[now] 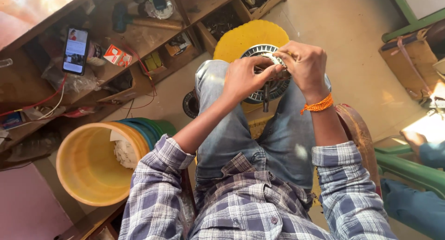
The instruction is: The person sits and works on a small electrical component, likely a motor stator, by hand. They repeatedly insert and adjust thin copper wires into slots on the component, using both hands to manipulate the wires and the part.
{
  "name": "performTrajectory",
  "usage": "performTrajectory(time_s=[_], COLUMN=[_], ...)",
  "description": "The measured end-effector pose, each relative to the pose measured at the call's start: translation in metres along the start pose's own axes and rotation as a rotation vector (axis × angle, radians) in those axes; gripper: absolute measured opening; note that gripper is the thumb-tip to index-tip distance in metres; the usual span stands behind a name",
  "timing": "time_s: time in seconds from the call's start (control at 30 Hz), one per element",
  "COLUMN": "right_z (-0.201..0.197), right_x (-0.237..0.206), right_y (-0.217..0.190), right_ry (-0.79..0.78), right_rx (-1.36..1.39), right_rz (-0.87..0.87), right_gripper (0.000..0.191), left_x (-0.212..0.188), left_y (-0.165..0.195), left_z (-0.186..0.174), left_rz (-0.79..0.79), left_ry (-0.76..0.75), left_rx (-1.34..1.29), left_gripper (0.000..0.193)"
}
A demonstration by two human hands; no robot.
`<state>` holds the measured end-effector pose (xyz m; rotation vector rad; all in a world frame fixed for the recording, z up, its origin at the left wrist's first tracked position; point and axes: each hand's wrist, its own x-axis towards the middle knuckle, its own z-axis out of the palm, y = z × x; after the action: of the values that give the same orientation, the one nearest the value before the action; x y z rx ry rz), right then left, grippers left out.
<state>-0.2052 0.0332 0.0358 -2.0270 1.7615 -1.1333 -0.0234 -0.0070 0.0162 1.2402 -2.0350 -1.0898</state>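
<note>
Wooden shelf (139,41): far left I see a phone (75,50) propped upright, a small red-and-white box (117,55) beside it, and a hammer (143,21) lying further back.
Bucket (88,163): yellow, on the floor left of my knees, with white scraps inside.
Left hand (243,78): closed, fingertips pinching the top of the motor core.
Motor core (269,75): round, ribbed metal, resting on my lap above a yellow disc (245,36).
Right hand (306,64): curled tight over the core's upper right edge, orange thread (317,104) at the wrist.
</note>
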Motion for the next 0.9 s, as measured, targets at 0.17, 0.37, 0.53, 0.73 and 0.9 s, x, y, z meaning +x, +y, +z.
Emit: performTrajectory(time_s=[0.17, 0.37, 0.53, 0.73, 0.9], right_z=[0.0, 0.005, 0.005, -0.009, -0.017], right_x=[-0.008, -0.013, -0.011, -0.029, -0.044], right_y=[-0.002, 0.0, -0.003, -0.02, -0.044], right_ry=[-0.011, 0.058, 0.07, 0.055, 0.018], right_rx=[-0.059, -0.077, -0.113, -0.002, 0.13], right_rz=[0.065, 0.063, 0.103, 0.039, 0.048], right_gripper=[0.01, 0.015, 0.017, 0.013, 0.012], left_x=[0.028, 0.034, 0.041, 0.045, 0.041], left_y=[-0.021, -0.032, -0.031, -0.058, -0.072], left_z=[0.01, 0.011, 0.014, 0.011, -0.002], left_rz=[-0.025, -0.107, -0.026, 0.049, 0.105], left_ry=[-0.161, -0.3, -0.304, -0.453, -0.471], left_rx=[-0.03, -0.277, -0.183, -0.602, -0.731], left_gripper=[0.032, 0.03, 0.031, 0.017, 0.013])
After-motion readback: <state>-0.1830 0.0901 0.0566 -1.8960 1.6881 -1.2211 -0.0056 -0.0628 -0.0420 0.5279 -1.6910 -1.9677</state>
